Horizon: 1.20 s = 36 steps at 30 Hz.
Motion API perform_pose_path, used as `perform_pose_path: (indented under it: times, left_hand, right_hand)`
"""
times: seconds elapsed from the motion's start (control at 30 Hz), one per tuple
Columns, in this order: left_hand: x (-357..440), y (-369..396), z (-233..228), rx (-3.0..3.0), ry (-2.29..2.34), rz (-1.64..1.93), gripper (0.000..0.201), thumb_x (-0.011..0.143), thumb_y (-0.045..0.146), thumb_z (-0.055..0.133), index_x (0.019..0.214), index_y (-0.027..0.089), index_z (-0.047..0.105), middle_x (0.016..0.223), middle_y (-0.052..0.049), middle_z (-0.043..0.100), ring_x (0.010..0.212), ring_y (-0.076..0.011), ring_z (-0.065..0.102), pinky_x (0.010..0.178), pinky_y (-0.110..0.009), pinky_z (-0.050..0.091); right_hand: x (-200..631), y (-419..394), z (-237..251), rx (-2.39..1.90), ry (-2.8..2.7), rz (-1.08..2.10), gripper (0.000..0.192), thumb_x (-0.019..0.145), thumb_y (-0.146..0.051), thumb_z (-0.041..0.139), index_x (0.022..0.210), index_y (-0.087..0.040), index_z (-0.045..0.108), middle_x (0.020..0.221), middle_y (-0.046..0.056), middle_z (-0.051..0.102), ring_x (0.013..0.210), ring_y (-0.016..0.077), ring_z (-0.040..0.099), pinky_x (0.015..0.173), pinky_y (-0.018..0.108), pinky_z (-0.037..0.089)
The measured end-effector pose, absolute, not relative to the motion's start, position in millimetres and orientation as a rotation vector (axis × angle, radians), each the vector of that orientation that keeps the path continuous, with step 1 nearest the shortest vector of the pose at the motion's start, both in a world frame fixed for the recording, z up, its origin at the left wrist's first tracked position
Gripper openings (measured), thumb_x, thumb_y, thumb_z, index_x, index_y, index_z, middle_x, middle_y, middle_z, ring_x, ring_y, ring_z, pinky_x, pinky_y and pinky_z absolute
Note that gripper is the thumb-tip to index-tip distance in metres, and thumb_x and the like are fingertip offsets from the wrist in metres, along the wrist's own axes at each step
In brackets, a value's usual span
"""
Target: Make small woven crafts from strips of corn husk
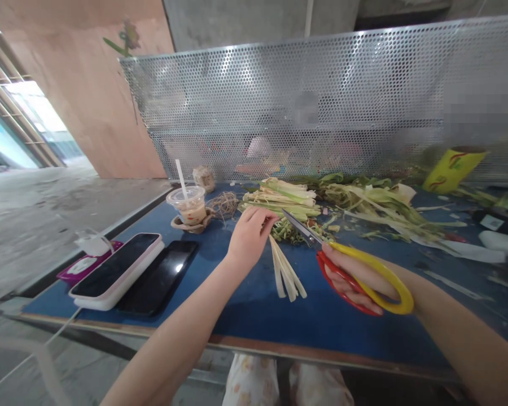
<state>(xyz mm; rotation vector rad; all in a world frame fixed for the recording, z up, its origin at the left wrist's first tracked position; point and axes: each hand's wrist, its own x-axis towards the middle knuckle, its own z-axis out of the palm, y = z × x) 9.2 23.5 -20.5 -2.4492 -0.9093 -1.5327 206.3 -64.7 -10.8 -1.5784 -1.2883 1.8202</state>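
Observation:
My left hand (249, 237) is closed in a pinch over the middle of the blue table. From under its fingers a small bunch of pale, flat plant strips (284, 273) fans toward me. My right hand (347, 264) grips a pair of scissors (311, 239) by red and yellow handles. The metal blades point up and left toward my left fingertips, apart from them by a small gap. Just beyond both hands lie a pile of pale green stalks (281, 197) and a heap of small green trimmings (294, 231).
Left of my hands stand a plastic cup with a straw (190, 207), a tangle of brown twine (224, 204), a black phone (158, 276) and a pink-edged phone (118, 265). Long leaves (376, 208) and a yellow roll (455, 169) lie right. A perforated metal screen (288, 84) closes the back.

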Motion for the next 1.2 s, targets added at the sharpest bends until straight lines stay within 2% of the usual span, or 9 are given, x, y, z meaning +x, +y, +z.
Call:
perform_pose_path:
  times: [0.13,0.23,0.33,0.47,0.67,0.77,0.87,1.03,1.2]
  left_hand:
    - [2.6,32.8,-17.1,-2.449,-1.293,-1.551,0.006,0.077,0.014,0.054,0.078,0.017,0.059,0.077,-0.003,0.063,0.074,-0.0148,0.057,0.066,-0.028,0.047]
    - [-1.2,38.6,-15.8,-2.425,-1.42,-1.575,0.007,0.075,0.012,0.053,0.077,0.015,0.059,0.074,-0.003,0.064,0.069,-0.0148,0.059,0.066,-0.029,0.047]
    - [-2.8,41.3,-17.4,-2.471,-1.486,-1.587,0.007,0.073,0.01,0.055,0.072,0.016,0.06,0.068,-0.001,0.065,0.063,-0.0136,0.061,0.065,-0.027,0.048]
    - [-4.3,42.1,-19.2,-2.527,-1.558,-1.623,0.008,0.073,0.013,0.055,0.075,0.016,0.062,0.063,0.001,0.066,0.052,-0.0113,0.062,0.058,-0.023,0.049]
    - [-8.0,39.3,-13.3,-2.501,-1.659,-1.582,0.02,0.071,0.012,0.054,0.087,0.016,0.066,0.072,-0.002,0.069,0.064,-0.0145,0.063,0.071,-0.029,0.05]
    - [-9.6,38.6,-11.3,-2.542,-1.712,-1.517,0.017,0.07,0.011,0.055,0.078,0.016,0.069,0.076,-0.005,0.069,0.071,-0.0178,0.063,0.074,-0.031,0.049]
    - [-10.3,37.7,-10.3,-2.597,-1.773,-1.505,0.014,0.07,0.011,0.055,0.07,0.016,0.068,0.073,-0.006,0.068,0.066,-0.0175,0.063,0.066,-0.03,0.049]
    - [-4.4,31.8,-8.4,-2.799,-1.824,-1.601,0.009,0.073,0.017,0.055,0.075,0.014,0.063,0.069,-0.004,0.067,0.047,-0.0124,0.059,0.043,-0.024,0.046]
    - [7.1,25.4,-8.7,-2.974,-1.791,-1.875,0.007,0.076,0.019,0.052,0.079,0.013,0.056,0.079,-0.007,0.069,0.067,-0.0157,0.065,0.038,-0.019,0.045]
  right_hand:
    - [197.2,-61.7,-11.7,-1.664,-1.351,1.563,0.051,0.076,-0.063,0.033,0.05,-0.02,0.032,0.04,-0.008,0.032,0.024,0.0057,0.034,0.022,0.018,0.028]
    - [184.8,-44.1,-20.4,-1.796,-1.413,1.259,0.046,0.069,-0.062,0.046,0.052,-0.02,0.037,0.043,-0.003,0.043,0.033,0.0107,0.045,0.027,0.021,0.031]
    - [170.0,-19.4,-30.7,-1.798,-1.499,0.936,0.038,0.062,-0.053,0.061,0.057,-0.021,0.042,0.054,0.0,0.051,0.052,0.0155,0.055,0.041,0.023,0.037]
    - [152.0,5.6,-39.8,-1.78,-1.571,0.672,0.036,0.055,-0.045,0.069,0.059,-0.021,0.041,0.065,0.004,0.055,0.068,0.0204,0.056,0.053,0.026,0.038]
    - [144.2,21.6,-55.6,-1.812,-1.564,0.62,0.037,0.049,-0.033,0.073,0.058,-0.021,0.04,0.061,0.002,0.053,0.058,0.0175,0.052,0.05,0.026,0.036]
    - [146.4,20.7,-59.6,-1.791,-1.534,0.622,0.035,0.049,-0.023,0.072,0.054,-0.021,0.038,0.057,0.001,0.051,0.058,0.0178,0.052,0.051,0.027,0.036]
    - [150.2,14.9,-57.1,-1.685,-1.51,0.656,0.031,0.05,-0.021,0.069,0.056,-0.021,0.039,0.057,-0.001,0.051,0.058,0.0167,0.052,0.053,0.027,0.039]
    - [158.4,6.1,-45.9,-1.439,-1.423,0.723,0.03,0.055,-0.031,0.064,0.063,-0.022,0.036,0.06,-0.003,0.051,0.059,0.0141,0.054,0.057,0.027,0.043]
    - [163.9,-3.1,-33.1,-1.29,-1.369,0.805,0.032,0.055,-0.034,0.061,0.062,-0.023,0.032,0.056,-0.007,0.044,0.044,0.0085,0.045,0.045,0.024,0.038]
